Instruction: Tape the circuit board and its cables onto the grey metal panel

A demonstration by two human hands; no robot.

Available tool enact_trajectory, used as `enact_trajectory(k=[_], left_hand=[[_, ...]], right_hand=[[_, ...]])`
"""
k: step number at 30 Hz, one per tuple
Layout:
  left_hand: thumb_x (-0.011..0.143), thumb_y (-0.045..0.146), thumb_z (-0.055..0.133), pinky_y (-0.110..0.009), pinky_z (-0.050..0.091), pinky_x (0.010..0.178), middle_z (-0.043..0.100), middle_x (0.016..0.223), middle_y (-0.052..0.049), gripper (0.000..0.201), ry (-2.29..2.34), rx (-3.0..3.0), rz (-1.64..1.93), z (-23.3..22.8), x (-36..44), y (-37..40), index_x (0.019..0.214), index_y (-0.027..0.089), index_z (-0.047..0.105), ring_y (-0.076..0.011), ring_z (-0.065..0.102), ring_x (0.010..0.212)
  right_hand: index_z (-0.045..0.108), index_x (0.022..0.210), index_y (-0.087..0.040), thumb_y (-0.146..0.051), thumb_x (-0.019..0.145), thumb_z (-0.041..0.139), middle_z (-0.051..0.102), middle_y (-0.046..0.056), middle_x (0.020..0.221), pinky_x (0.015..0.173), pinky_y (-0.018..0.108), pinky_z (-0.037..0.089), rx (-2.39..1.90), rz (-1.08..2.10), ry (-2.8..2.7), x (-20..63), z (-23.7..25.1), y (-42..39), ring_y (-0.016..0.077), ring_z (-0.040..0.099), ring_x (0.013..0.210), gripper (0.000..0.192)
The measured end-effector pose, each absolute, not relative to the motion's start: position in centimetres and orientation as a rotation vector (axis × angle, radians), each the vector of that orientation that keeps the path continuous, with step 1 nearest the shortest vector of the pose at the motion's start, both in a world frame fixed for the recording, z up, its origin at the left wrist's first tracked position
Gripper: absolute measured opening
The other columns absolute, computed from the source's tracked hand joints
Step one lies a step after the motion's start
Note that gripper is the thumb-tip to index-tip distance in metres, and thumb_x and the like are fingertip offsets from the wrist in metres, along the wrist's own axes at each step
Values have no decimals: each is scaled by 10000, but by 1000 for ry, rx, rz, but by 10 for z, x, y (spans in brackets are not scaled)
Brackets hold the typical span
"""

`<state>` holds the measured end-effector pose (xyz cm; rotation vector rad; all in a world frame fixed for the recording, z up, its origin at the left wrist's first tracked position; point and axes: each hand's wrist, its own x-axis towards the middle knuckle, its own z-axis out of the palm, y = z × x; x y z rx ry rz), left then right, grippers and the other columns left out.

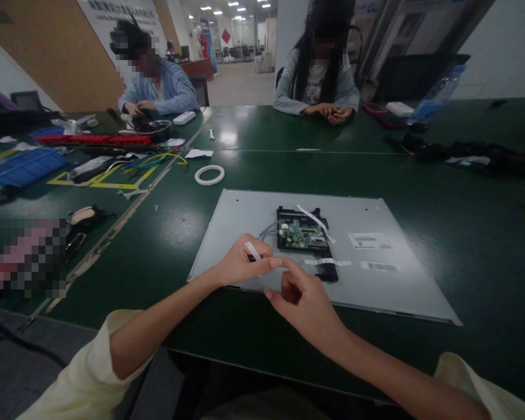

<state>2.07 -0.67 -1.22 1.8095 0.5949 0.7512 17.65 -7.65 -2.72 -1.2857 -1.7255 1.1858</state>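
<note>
My left hand point(244, 261) is closed, with a short strip of white tape point(252, 251) sticking up from its fingers. Against its thumb tip rests the index fingertip of my right hand point(308, 297). The right thumb stands apart from that index finger, the other fingers are curled, and I see nothing held there. Both hands hover over the front edge of a flat grey metal panel point(359, 213). On the panel lies a green circuit board point(301, 236) in a black plastic frame point(328, 268). White tape strips point(317, 221) cross the frame, and grey cables run from the board's left side.
A roll of white tape point(209, 175) lies beyond the panel's left corner. Farther left are a blue bin point(24, 166), coloured wires point(157, 160) and red parts point(96, 140). Two people sit across the green table point(254, 131). A plastic bottle point(440, 96) stands back right.
</note>
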Motion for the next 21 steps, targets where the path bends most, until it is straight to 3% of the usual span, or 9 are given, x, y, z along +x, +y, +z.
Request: enact_trajectory(k=[8, 13, 16, 19, 21], left_hand=[[789, 320, 552, -199, 161, 418, 245, 454, 63, 442, 500, 1792, 723, -13, 23, -12, 454, 135, 331, -29, 225, 424], [838, 412, 468, -175, 210, 400, 355, 445, 44, 462, 600, 1728, 680, -13, 27, -17, 483, 119, 424, -31, 292, 406], [883, 488, 321, -171, 268, 414, 446, 467, 12, 551, 695, 1770, 666, -12, 28, -19, 525, 108, 497, -48, 372, 423], [896, 518, 223, -171, 329, 457, 481, 494, -2, 610, 687, 1825, 638, -13, 29, -20, 543, 109, 507, -57, 415, 455], [902, 517, 185, -172, 348, 478, 490, 503, -5, 625, 676, 1858, 629, -14, 29, -20, 551, 112, 505, -62, 431, 471]], right_hand=[[446, 1166, -169, -213, 737, 544, 305, -85, 544, 484, 210, 268, -1320, 1091, -1730, 185, -28, -67, 86, 336, 485, 442], [526, 917, -176, -64, 629, 494, 453, 2, 777, 629, 249, 345, -1226, 880, -1926, 189, -23, -65, 134, 442, 718, 311], [524, 817, -170, -80, 669, 501, 475, 32, 861, 727, 284, 362, -1176, 867, -1984, 189, -22, -65, 161, 461, 834, 175], [550, 773, -160, -190, 758, 532, 510, 34, 817, 724, 285, 365, -1139, 922, -2052, 188, -22, -65, 158, 484, 796, 38], [576, 752, -152, -264, 816, 508, 529, 26, 758, 680, 264, 365, -1096, 986, -2081, 187, -23, -66, 137, 496, 725, 146]])
